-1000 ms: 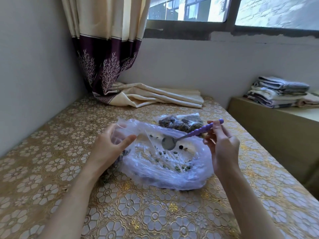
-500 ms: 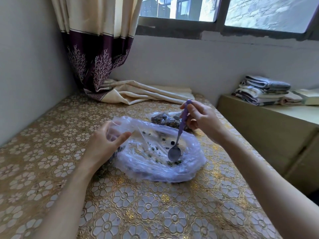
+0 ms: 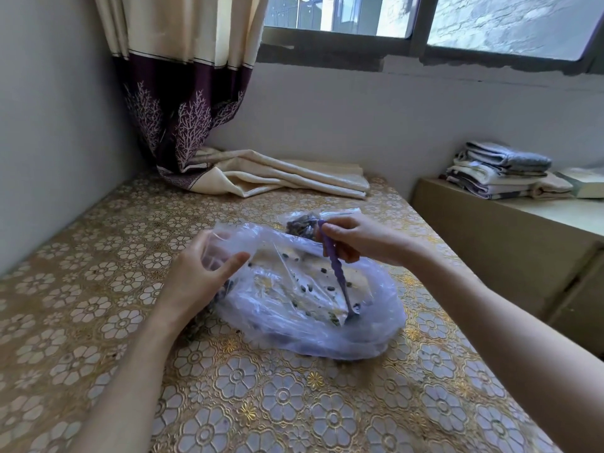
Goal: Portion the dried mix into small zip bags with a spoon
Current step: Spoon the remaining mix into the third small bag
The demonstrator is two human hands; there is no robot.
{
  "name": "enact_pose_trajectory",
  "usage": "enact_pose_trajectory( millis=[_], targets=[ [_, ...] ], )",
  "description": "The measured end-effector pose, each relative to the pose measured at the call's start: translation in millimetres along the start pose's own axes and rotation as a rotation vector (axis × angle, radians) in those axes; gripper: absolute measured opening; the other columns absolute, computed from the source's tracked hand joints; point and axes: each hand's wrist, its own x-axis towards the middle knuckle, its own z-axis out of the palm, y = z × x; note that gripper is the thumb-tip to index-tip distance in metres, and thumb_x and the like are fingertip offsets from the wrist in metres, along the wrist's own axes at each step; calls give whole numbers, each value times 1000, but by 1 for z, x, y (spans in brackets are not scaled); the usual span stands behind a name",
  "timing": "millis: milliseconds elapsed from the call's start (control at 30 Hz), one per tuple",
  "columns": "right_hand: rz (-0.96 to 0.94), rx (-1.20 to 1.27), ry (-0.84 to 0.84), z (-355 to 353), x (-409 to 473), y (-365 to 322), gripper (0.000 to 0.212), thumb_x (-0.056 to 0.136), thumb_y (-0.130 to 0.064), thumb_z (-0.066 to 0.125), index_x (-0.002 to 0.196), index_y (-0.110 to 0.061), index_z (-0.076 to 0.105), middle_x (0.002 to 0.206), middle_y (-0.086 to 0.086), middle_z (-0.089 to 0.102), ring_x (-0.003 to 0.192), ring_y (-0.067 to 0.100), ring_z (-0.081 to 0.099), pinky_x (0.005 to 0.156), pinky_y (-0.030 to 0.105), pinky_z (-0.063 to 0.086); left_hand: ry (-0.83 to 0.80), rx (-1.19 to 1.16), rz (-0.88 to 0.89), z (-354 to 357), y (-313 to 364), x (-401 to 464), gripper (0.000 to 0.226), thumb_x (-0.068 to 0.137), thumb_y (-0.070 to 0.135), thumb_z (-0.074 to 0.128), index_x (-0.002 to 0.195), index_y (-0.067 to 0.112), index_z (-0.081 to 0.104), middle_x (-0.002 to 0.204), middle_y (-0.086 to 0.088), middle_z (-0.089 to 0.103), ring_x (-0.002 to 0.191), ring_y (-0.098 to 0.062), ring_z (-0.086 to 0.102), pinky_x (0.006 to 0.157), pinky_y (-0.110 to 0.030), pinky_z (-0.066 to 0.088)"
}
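Since the earlier frame the right hand [image 3: 356, 238] has pushed the spoon [image 3: 336, 273] deeper into the big plastic bag [image 3: 310, 335], so the bowl now sits low at the bag's near right side, partly hidden among the folds, where before it lay nearer the middle. The right grip is closed round the top of the purple handle, fingers curled, with the handle slanting down and to the right. The left hand [image 3: 196, 276] holds the bag's left edge as before, thumb and fingers pinching the clear film and lifting it open. Scattered dark and green bits of dried mix [image 3: 307, 289] lie on the bag's inner floor. Just behind the right hand, a small zip bag [image 3: 302, 223] already filled with mix rests on the worktop [image 3: 98, 289], which is covered with a gold flowered cloth. A curtain [image 3: 183, 103] hangs in the far corner, its hem spread on the worktop. Folded towels [image 3: 500, 171] are stacked on a ledge at right.
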Motion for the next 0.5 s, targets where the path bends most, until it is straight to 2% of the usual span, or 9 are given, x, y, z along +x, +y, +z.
enact_pose_trajectory(
  millis=[67,133,300,500],
  targets=[
    [67,-80,47,-1,0,4,28,100,-17,43,80,-4,58,69,10,62,48,12,49,43,19,39,-1,0,0,0,0,0,57,66,57,59,112,25,48,85,2,66,75,-9,64,52,-14,45],
    [130,-84,108,-2,0,10,29,98,-17,48,76,-2,59,62,9,61,42,10,51,41,18,41,3,-7,-2,0,0,0,55,66,57,59,111,27,48,86,3,65,75,-6,64,54,-12,42],
    [254,96,155,-7,-9,22,25,97,-14,46,84,3,59,65,14,62,39,8,53,40,17,44,10,-5,-1,0,1,-1,56,66,58,60,112,28,49,87,3,66,78,-7,64,60,-18,44],
    [228,289,99,-4,-24,25,29,98,-15,46,77,0,60,63,14,69,48,14,64,42,16,48,22,9,-8,1,2,-2,60,65,59,60,113,25,51,83,7,66,67,0,64,51,-13,46]
  ],
)
